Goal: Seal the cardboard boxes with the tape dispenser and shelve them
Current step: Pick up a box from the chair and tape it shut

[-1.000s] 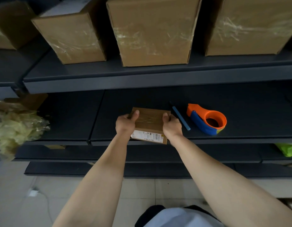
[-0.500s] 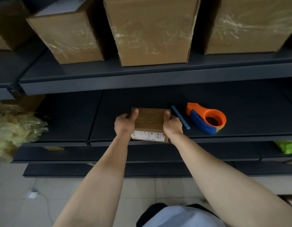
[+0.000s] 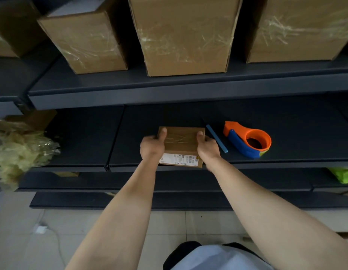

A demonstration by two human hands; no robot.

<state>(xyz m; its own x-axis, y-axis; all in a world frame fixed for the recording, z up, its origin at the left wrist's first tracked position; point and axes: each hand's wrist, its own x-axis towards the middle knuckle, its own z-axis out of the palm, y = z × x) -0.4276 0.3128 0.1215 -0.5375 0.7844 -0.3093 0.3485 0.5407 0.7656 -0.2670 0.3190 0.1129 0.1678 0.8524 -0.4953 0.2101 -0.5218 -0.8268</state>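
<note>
Moved: the small box (image 3: 182, 145) sits slightly squarer at the shelf's (image 3: 296, 133) near edge.
Grip: left hand (image 3: 151, 148) and right hand (image 3: 208, 150) clasp its sides, thumbs on top.
Next: tape dispenser (image 3: 247, 141) lies to the right, so the right hand is nearer.

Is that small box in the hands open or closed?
Closed: the small box has a flat, unbroken top with shiny clear tape across it.

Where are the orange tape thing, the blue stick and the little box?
tape dispenser (image 3: 240, 142): head view, on its blue side.
blue stick (image 3: 216, 138): head view, halfway along its length.
little box (image 3: 182, 147): head view, middle of its brown top face.
</note>
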